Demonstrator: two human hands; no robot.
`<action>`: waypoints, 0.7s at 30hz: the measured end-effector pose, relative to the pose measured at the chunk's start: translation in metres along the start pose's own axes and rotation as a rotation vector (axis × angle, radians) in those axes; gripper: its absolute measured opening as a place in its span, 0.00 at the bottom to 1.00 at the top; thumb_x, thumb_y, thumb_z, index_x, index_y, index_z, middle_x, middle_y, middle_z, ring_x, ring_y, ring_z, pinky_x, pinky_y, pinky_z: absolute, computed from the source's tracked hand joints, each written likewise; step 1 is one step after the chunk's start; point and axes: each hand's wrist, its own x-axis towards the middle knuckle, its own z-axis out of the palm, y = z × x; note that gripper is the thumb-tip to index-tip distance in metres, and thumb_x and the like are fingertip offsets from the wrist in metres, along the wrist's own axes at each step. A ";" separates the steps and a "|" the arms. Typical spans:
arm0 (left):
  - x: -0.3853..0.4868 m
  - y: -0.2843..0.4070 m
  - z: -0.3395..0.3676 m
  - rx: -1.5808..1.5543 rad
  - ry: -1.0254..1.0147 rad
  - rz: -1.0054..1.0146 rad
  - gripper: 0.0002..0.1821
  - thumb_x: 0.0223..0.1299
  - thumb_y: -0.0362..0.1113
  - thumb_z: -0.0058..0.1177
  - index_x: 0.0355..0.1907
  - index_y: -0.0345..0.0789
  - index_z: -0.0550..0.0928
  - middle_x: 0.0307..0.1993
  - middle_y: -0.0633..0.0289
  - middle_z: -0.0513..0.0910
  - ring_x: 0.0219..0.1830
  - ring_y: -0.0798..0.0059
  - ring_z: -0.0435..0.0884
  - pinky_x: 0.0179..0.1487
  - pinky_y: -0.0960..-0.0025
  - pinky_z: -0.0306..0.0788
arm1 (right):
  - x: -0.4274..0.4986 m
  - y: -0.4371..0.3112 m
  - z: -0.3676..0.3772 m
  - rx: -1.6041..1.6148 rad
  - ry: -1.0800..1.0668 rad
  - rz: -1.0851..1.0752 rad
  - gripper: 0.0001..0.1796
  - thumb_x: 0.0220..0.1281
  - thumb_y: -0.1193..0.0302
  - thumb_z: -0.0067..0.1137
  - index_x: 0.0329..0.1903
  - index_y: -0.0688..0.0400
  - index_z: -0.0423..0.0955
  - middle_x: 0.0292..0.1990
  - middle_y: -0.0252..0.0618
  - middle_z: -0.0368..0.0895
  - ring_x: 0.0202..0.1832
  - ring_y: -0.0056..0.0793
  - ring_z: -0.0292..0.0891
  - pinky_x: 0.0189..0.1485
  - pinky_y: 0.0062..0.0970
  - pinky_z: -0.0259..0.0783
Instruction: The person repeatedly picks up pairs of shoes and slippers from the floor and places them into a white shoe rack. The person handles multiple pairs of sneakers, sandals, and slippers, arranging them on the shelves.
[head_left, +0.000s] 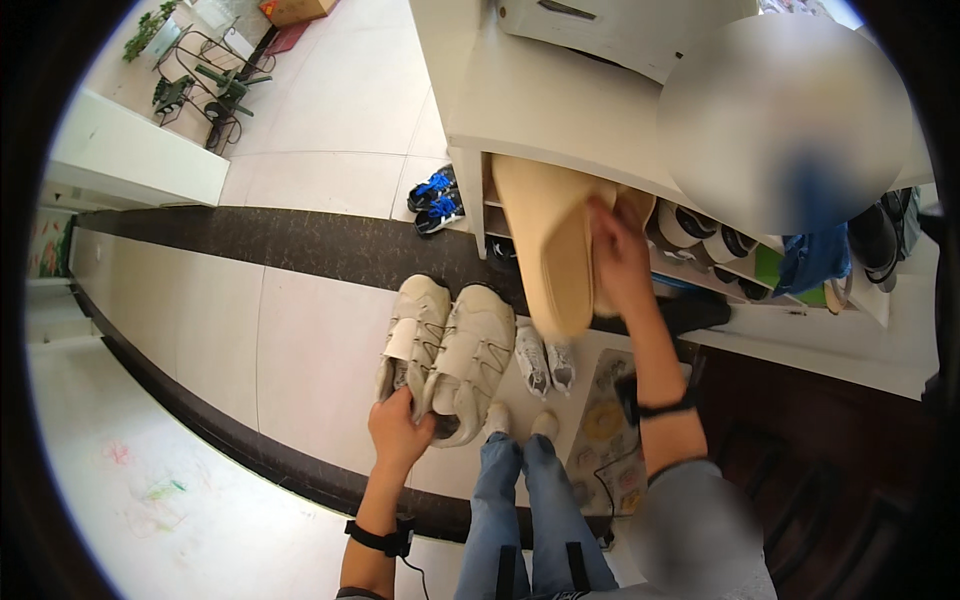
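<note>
My left hand (401, 431) grips a pair of beige lace-up shoes (465, 345) by their heels, held side by side above the floor. At the opening of a white shoe cabinet (570, 154), my right hand (619, 251) holds tan slide slippers (544, 255); the front one hides most of the other. The slippers' far ends lie under the cabinet's top edge. Below, a pair of white sneakers (534, 364) stands on the floor near my feet.
Black shoes with blue laces (435, 199) stand beside the cabinet. More shoes (690, 225) fill its shelves to the right. A patterned mat (604, 420) lies by my feet. A wheeled plant stand (217, 94) stands far left.
</note>
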 end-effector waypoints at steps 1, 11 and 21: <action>-0.003 -0.001 -0.006 0.009 -0.012 -0.003 0.12 0.33 0.34 0.57 0.26 0.36 0.74 0.21 0.57 0.76 0.25 0.53 0.73 0.31 0.59 0.62 | -0.031 -0.010 -0.007 -0.044 -0.052 0.094 0.13 0.63 0.78 0.48 0.49 0.64 0.73 0.54 0.48 0.71 0.52 0.39 0.70 0.55 0.28 0.65; 0.019 0.062 -0.037 -0.035 -0.025 0.143 0.13 0.36 0.34 0.56 0.30 0.36 0.75 0.24 0.55 0.77 0.29 0.52 0.75 0.31 0.57 0.66 | -0.224 -0.068 -0.108 0.262 -0.105 0.676 0.13 0.57 0.82 0.49 0.45 0.66 0.76 0.55 0.45 0.68 0.58 0.37 0.65 0.59 0.27 0.59; 0.155 0.184 0.005 0.119 0.034 0.163 0.15 0.39 0.39 0.56 0.32 0.35 0.76 0.26 0.48 0.81 0.32 0.48 0.80 0.35 0.52 0.72 | -0.243 -0.070 -0.144 0.260 0.010 0.659 0.12 0.55 0.80 0.52 0.43 0.66 0.76 0.55 0.44 0.68 0.57 0.37 0.65 0.59 0.28 0.59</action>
